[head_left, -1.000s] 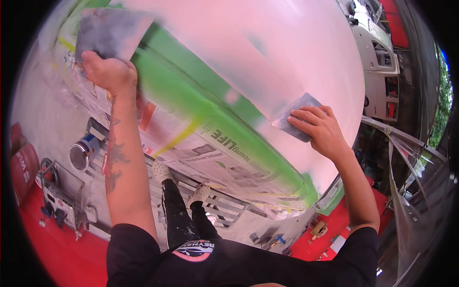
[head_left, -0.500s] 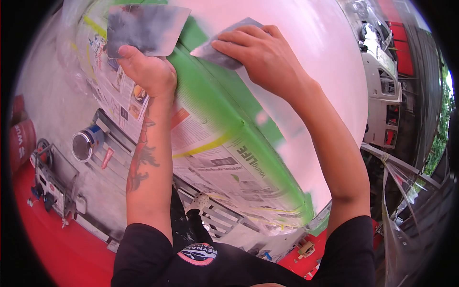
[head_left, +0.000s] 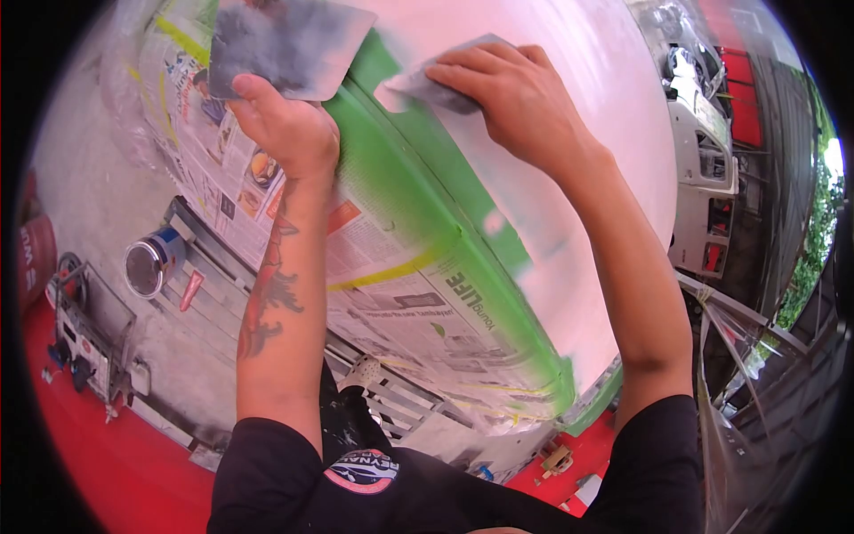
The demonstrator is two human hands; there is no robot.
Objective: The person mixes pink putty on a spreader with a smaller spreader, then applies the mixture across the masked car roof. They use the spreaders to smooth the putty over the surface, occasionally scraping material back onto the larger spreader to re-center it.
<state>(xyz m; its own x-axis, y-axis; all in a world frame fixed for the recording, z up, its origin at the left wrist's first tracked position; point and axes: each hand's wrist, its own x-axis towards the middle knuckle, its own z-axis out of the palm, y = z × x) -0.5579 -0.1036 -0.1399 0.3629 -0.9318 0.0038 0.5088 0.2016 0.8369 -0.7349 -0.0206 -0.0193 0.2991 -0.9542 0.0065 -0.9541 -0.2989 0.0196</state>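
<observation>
My left hand [head_left: 289, 133] is closed on the lower edge of a flat grey metal putty plate [head_left: 289, 49], its thumb over the near side. Grey and pinkish smears cover the plate. My right hand [head_left: 525, 102] grips a grey putty spreader [head_left: 454, 96], fingers pressed over its back. Pale filler shows at the spreader's left tip, which lies against the panel near the border of green and pale areas. The curved panel [head_left: 578, 205] is pinkish white, with a green painted band [head_left: 400, 169] along its edge. Newspaper masking [head_left: 382, 240] covers the side below.
A paint can [head_left: 153, 262] stands on a slatted metal bench [head_left: 222, 254] at left, beside a red-handled object [head_left: 190, 291]. Further left is a wheeled trolley [head_left: 84, 343]. A white vehicle body [head_left: 703, 178] and hanging plastic sheeting [head_left: 725, 392] are at right.
My right hand and the spreader have shifted a little to the right across the panel. The plate in my left hand has moved slightly right and up. The camera view has shifted a little.
</observation>
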